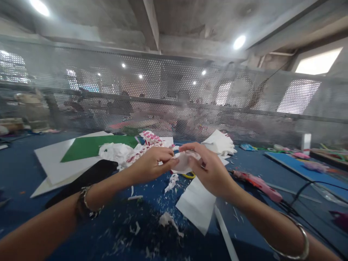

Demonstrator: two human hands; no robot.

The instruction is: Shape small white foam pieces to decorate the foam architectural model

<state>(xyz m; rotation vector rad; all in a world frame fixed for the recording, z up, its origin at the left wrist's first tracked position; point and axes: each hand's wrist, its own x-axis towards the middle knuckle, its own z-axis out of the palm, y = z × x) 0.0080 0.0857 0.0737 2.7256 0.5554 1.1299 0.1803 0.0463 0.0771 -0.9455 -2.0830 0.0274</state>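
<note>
Between my hands, above the blue table (114, 232), is a small curved piece of white paper (182, 164). My left hand (153, 165) pinches its left edge between thumb and fingers. The right edge is gripped by my right hand (213, 172), its fingers curling over the top and its thumb in front. Just below the paper shows a yellow loop (189, 175), partly hidden. A loose white sheet (197, 206) lies under my right hand. Torn paper scraps (172, 183) are scattered beneath both hands.
Crumpled white paper (116, 153), red-spotted paper (149, 139) and a green sheet (98, 146) lie at the back left. A black object (87, 177) sits beside my left forearm. On the right are a pink glue gun (259, 184), cables and a blue board (301, 170). Perforated metal panels (168, 87) stand behind.
</note>
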